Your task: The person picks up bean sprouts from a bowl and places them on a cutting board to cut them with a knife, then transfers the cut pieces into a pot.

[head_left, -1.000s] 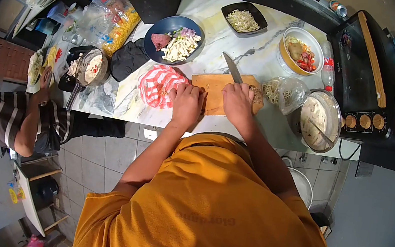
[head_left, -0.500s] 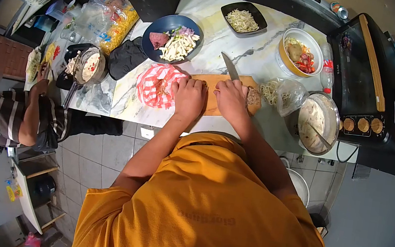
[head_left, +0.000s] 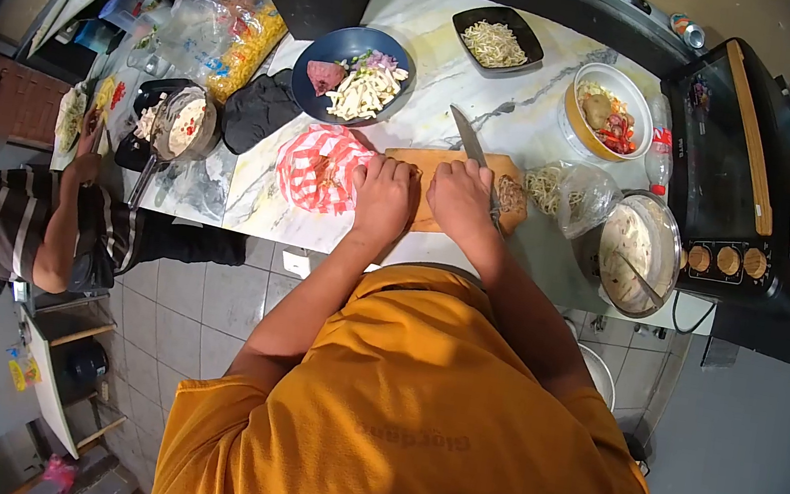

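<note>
My left hand (head_left: 383,195), fingers curled, presses on the left end of the wooden cutting board (head_left: 427,213). A dark brown edge shows by its fingertips; what it holds is mostly hidden. Over the board's middle, my right hand (head_left: 460,199) has its fingers bent inward, and whatever is in them is out of sight. Beside that hand lies a knife (head_left: 468,136), its tip pointing away from me past the board's far edge. A brown, rough-surfaced food piece (head_left: 512,204) sits at the board's right end. Red-and-white checked paper (head_left: 315,152) with brown bits rests left of my left hand.
A blue plate (head_left: 390,117) of chopped food and a black bowl (head_left: 538,51) of bean sprouts stand farther back. On the right are a food tub (head_left: 573,127), a bagged portion (head_left: 584,195), a metal pot (head_left: 675,248) and an oven (head_left: 729,173). Another person (head_left: 35,222) works at left.
My right hand has shifted slightly left across the board, uncovering more of the knife. The knife stays in place on the board. My view has shifted a little.
</note>
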Action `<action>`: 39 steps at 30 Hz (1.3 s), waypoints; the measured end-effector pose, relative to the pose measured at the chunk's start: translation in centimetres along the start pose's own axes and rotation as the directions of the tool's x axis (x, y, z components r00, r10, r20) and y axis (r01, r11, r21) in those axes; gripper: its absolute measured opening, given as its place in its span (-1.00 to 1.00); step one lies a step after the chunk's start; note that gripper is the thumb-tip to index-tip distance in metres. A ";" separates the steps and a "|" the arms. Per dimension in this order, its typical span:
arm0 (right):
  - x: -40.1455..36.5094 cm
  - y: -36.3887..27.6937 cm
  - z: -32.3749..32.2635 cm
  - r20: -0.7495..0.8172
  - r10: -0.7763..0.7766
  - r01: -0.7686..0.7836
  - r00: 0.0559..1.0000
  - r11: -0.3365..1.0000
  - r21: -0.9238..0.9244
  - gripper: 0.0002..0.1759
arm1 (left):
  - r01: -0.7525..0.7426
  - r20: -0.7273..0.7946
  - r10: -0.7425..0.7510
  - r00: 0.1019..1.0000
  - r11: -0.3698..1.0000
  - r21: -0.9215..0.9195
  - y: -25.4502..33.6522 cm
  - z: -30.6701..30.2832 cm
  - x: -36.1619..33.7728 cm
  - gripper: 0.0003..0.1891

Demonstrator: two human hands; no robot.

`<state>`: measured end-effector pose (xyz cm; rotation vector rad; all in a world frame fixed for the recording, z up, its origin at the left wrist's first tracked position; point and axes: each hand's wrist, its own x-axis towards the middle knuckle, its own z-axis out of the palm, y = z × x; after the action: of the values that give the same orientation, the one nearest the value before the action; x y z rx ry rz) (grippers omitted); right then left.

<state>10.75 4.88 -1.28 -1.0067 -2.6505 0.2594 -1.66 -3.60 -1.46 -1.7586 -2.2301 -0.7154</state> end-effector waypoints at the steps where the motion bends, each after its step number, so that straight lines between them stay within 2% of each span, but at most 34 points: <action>1: -0.1 -0.1 0.1 -0.005 0.008 -0.008 1.000 1.000 -0.003 -0.89 | 0.004 -0.050 -0.007 0.999 0.998 -0.059 0.1 -0.5 -0.2 -0.89; 2: -0.3 -0.1 0.2 -0.002 0.003 -0.003 1.000 1.000 -0.001 -0.89 | 0.009 -0.049 -0.012 0.999 0.998 -0.057 0.0 -1.2 -0.4 -0.89; 4: -0.4 -0.8 -0.5 -0.128 0.013 0.004 0.992 0.991 0.132 -0.89 | 0.028 -0.107 -0.060 0.992 0.961 -0.274 -0.2 -4.0 -0.5 -0.91; 5: -0.3 -1.3 -0.7 -0.121 0.010 0.007 0.993 0.991 0.137 -0.89 | 0.005 -0.165 -0.052 0.985 0.962 -0.275 -0.6 -5.5 -0.6 -0.89; 6: -0.1 -2.2 -1.0 -0.124 -0.002 0.031 0.992 0.972 0.233 -0.89 | 0.012 -0.160 -0.057 0.986 0.963 -0.270 -1.6 -5.9 -1.2 -0.89; 7: 0.1 -3.1 -1.1 -0.128 -0.011 0.053 0.992 0.944 0.327 -0.88 | 0.077 -0.187 -0.131 0.974 0.960 -0.268 -2.7 -6.3 -1.8 -0.91; 8: 0.3 -4.1 -1.2 -0.125 -0.013 0.054 0.992 0.941 0.333 -0.88 | 0.140 -0.217 -0.201 0.955 0.953 -0.267 -3.8 -6.6 -2.5 -0.92; 9: 0.7 -5.3 -1.3 -0.147 -0.063 0.119 0.987 0.905 0.408 -0.88 | 0.142 -0.216 -0.201 0.955 0.955 -0.262 -5.1 -6.5 -3.3 -0.92; 10: 1.1 -6.6 -1.3 -0.174 -0.112 0.183 0.978 0.859 0.478 -0.88 | 0.228 -0.171 -0.275 0.946 0.941 -0.249 -6.3 -6.3 -4.1 -0.92; 11: 1.6 -7.9 -1.2 -0.176 -0.135 0.203 0.975 0.861 0.465 -0.89 | 0.312 -0.129 -0.347 0.929 0.921 -0.233 -7.3 -5.9 -4.8 -0.92; 16: 3.8 -11.7 2.0 -0.255 -0.195 0.291 0.947 0.856 0.428 -0.89 | 0.373 -0.085 -0.398 0.914 0.903 -0.216 -8.3 -6.8 -5.0 -0.84; 18: 4.5 -13.0 2.0 -0.264 -0.201 0.302 0.943 0.852 0.428 -0.88 | 0.499 -0.081 -0.540 0.838 0.817 -0.289 -8.6 -7.3 -4.7 -0.85; 19: 4.3 -13.2 0.7 -0.147 -0.246 0.285 0.958 0.858 0.427 -0.82 | 0.476 -0.135 -0.524 0.841 0.835 -0.278 -9.3 -6.8 -5.0 -0.84; 20: 4.0 -13.5 0.6 -0.145 -0.248 0.286 0.958 0.857 0.428 -0.82 | 0.478 -0.135 -0.526 0.840 0.834 -0.277 -9.9 -6.6 -5.4 -0.84; 22: 3.8 -14.1 0.8 0.083 -0.141 0.075 0.987 0.842 0.535 -0.80 | 0.545 -0.056 -0.584 0.810 0.785 -0.293 -10.6 -6.7 -5.6 -0.80; 26: 3.6 -13.7 3.6 -0.010 -0.112 0.100 0.994 0.837 0.538 -0.78 | 0.585 0.033 -0.633 0.774 0.693 -0.421 -9.7 -7.8 -5.2 -0.80; 28: 4.1 -13.1 3.4 0.015 -0.013 0.003 1.000 0.840 0.542 -0.82 | 0.564 0.094 -0.634 0.767 0.598 -0.569 -8.7 -7.6 -4.6 -0.79; 29: 4.4 -12.6 3.2 -0.094 -0.044 0.085 0.995 0.868 0.488 -0.83 | 0.570 0.159 -0.634 0.757 0.522 -0.635 -8.7 -7.0 -4.4 -0.80; 30: 4.7 -12.2 3.2 -0.096 -0.044 0.086 0.994 0.869 0.488 -0.83 | 0.569 0.158 -0.633 0.758 0.522 -0.636 -8.7 -6.6 -4.1 -0.80; 32: 5.2 -11.3 3.0 -0.356 -0.135 0.226 0.925 0.947 0.229 -0.84 | 0.585 0.165 -0.583 0.796 0.667 -0.461 -8.7 -6.0 -3.6 -0.80; 33: 5.3 -11.0 3.1 -0.270 -0.118 0.191 0.956 0.945 0.266 -0.86 | 0.550 0.107 -0.552 0.827 0.754 -0.360 -8.5 -6.1 -3.2 -0.77; 37: 5.5 -10.6 3.1 -0.162 -0.039 0.096 0.986 0.930 0.355 -0.89 | 0.594 0.131 -0.584 0.801 0.748 -0.297 -8.0 -6.0 -2.1 -0.76; 39: 5.5 -10.4 2.9 -0.103 -0.024 0.063 0.994 0.918 0.391 -0.90 | 0.582 0.141 -0.565 0.813 0.797 -0.162 -8.2 -5.9 -1.8 -0.76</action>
<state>-0.57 0.71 -0.05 -0.8034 -2.3927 0.6855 -9.78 -9.40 0.83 -1.1708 -2.8784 -1.0217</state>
